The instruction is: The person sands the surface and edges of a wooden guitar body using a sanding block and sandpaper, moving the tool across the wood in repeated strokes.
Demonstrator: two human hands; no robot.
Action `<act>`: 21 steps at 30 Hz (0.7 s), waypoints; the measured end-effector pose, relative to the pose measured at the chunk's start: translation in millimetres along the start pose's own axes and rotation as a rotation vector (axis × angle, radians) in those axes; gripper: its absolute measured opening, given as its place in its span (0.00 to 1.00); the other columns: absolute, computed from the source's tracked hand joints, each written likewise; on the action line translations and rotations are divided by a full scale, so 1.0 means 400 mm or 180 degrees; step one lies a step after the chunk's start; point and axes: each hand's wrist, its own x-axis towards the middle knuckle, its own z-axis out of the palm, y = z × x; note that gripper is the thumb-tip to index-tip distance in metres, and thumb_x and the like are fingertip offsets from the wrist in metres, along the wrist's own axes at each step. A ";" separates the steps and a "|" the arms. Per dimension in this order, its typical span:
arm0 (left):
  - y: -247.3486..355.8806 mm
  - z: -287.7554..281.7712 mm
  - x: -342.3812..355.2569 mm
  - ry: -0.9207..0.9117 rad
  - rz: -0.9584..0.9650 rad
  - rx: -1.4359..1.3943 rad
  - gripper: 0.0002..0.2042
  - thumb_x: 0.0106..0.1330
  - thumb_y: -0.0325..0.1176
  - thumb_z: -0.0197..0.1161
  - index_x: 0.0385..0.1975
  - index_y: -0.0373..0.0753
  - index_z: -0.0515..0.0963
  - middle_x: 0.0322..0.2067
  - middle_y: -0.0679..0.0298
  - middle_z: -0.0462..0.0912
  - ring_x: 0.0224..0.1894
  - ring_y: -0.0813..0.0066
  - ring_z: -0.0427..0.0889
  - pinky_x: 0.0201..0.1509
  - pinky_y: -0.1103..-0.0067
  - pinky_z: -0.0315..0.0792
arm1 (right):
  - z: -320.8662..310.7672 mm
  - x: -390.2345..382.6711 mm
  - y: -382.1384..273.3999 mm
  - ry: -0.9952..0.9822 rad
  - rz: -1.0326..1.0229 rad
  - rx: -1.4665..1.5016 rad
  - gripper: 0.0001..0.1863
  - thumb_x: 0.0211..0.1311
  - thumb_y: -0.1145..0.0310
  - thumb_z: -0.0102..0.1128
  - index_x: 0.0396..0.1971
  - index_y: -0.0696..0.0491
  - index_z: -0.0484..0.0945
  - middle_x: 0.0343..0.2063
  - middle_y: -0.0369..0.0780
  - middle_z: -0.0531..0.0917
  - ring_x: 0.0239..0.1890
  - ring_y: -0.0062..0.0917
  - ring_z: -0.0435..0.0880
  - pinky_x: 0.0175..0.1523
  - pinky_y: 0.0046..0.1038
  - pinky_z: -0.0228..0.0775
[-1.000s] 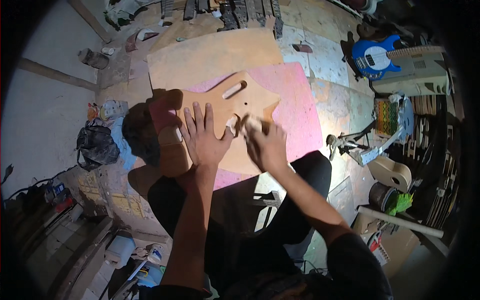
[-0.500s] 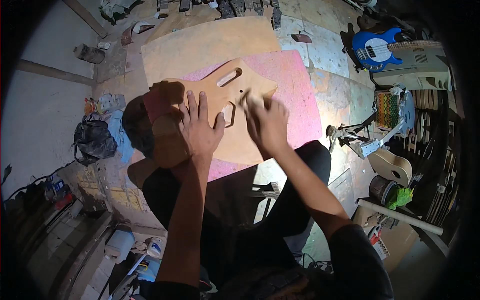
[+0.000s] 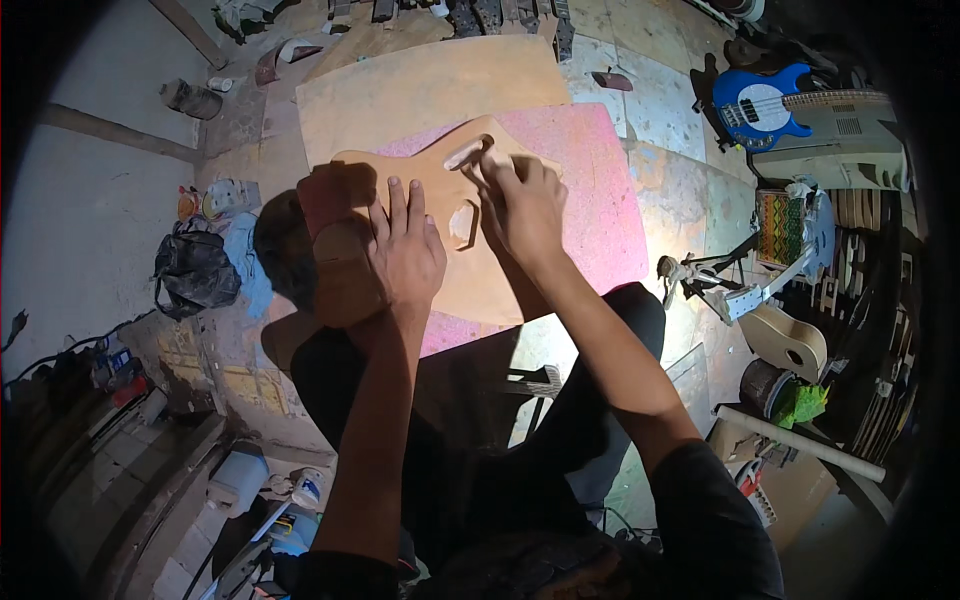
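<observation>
An unfinished wooden guitar body [image 3: 480, 285] lies flat, with a long slot near its far edge and an angular cutout near its middle. My left hand [image 3: 408, 250] rests flat on the wood left of the cutout, fingers outstretched. Just right of the slot and cutout, my right hand [image 3: 525, 215] presses its bent fingers down on the body. Whatever sits under those fingertips is hidden by the hand and too small to name. Shadow covers the left end of the body.
Under the body is a pink board [image 3: 610, 220], with a tan sheet [image 3: 430, 85] beyond it. A blue bass guitar [image 3: 760, 105] stands at the far right, above a pale guitar body [image 3: 783, 340] and a cardboard-like tube [image 3: 800, 440]. A black bag [image 3: 195, 270] lies at left.
My right hand has shifted slightly left and away from me, its fingertips moving toward the slot. My left hand stays flat on the body. The whole view has shifted slightly.
</observation>
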 end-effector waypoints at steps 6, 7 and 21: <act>-0.033 -0.007 -0.001 0.0142 0.0177 0.0706 0.28 0.80 0.38 0.51 0.80 0.49 0.66 0.83 0.60 0.58 0.84 0.43 0.53 0.75 0.50 0.62 | -0.012 -0.318 -0.085 -0.0531 -0.0244 0.0072 0.24 0.64 0.67 0.70 0.61 0.39 0.84 0.62 0.48 0.78 0.62 0.47 0.76 0.63 0.51 0.65; -0.030 -0.004 -0.002 0.0167 0.0222 0.0779 0.28 0.81 0.38 0.51 0.80 0.49 0.66 0.83 0.60 0.58 0.84 0.44 0.53 0.75 0.51 0.62 | -0.034 -0.360 -0.099 -0.0617 -0.0155 0.0250 0.26 0.61 0.66 0.72 0.61 0.35 0.84 0.63 0.45 0.78 0.65 0.45 0.75 0.65 0.50 0.65; -0.030 0.000 -0.001 0.0181 0.0138 0.0642 0.28 0.80 0.39 0.52 0.79 0.49 0.68 0.82 0.59 0.60 0.84 0.44 0.53 0.85 0.47 0.44 | -0.048 -0.359 -0.054 -0.0737 -0.0329 0.0197 0.28 0.62 0.66 0.74 0.63 0.36 0.83 0.62 0.45 0.79 0.64 0.45 0.76 0.64 0.51 0.67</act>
